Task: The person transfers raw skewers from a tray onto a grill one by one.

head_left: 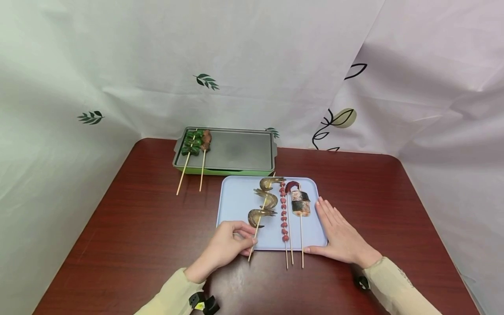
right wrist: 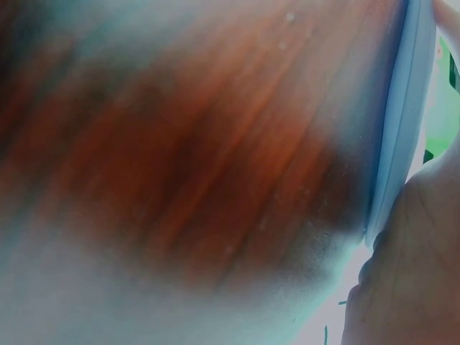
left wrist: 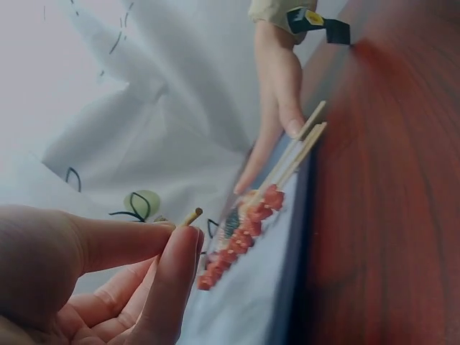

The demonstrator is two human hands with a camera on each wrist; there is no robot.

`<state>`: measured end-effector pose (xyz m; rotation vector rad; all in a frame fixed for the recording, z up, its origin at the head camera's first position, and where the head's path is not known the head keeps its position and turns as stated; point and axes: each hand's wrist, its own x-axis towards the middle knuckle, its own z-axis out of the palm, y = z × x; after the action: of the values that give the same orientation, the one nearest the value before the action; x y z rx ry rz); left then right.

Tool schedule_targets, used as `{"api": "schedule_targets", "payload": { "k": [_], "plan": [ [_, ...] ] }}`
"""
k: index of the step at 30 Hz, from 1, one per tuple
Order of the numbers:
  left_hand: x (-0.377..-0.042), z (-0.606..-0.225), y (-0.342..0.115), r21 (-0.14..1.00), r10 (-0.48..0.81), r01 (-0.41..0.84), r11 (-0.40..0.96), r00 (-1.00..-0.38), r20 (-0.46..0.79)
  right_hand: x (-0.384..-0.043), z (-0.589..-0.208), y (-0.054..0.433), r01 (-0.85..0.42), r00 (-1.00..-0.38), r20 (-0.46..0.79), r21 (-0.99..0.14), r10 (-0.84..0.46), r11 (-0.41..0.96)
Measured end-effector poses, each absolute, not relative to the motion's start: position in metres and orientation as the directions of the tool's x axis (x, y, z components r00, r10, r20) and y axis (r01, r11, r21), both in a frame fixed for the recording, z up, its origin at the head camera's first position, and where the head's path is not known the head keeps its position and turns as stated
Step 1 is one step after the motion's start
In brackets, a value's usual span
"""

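Note:
My left hand [head_left: 228, 245] pinches the lower stick of a shrimp skewer [head_left: 257, 217] between thumb and fingers. Three curled shrimp are threaded on it, over the left-middle part of a pale blue tray [head_left: 236, 201]. The stick's end [left wrist: 190, 217] pokes out past the fingertips in the left wrist view. My right hand [head_left: 340, 236] rests with straight fingers against the tray's right edge. Between the hands lie a skewer of small red pieces [head_left: 284, 213], a skewer with a dark red curled piece [head_left: 292, 186] and a skewer of dark-banded pale chunks [head_left: 301, 203].
Behind the tray stands a grey griddle pan [head_left: 240, 151] with a green base. A green pepper skewer [head_left: 191, 143] and a brown meat skewer [head_left: 206, 141] lie at its left, their sticks over the front rim. Patterned white cloth [head_left: 252, 52] surrounds the reddish-brown table [head_left: 157, 227].

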<state>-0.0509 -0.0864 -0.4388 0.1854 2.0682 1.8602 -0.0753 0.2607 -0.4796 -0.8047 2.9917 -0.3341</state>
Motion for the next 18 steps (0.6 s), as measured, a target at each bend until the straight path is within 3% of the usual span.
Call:
{"api": "schedule_targets", "payload": {
  "k": [6, 18],
  "plan": [
    [-0.06, -0.426, -0.094, 0.978, 0.301, -0.066, 0.198, -0.945, -0.125, -0.075, -0.481, 0.261, -0.487, -0.869, 0.026, -0.222, -0.494, 0.845],
    [-0.105, -0.387, -0.124, 0.958, 0.118, -0.01, 0.288, -0.992, -0.046, -0.075, -0.482, 0.261, -0.481, -0.872, 0.026, -0.236, -0.489, 0.845]
  ]
}}
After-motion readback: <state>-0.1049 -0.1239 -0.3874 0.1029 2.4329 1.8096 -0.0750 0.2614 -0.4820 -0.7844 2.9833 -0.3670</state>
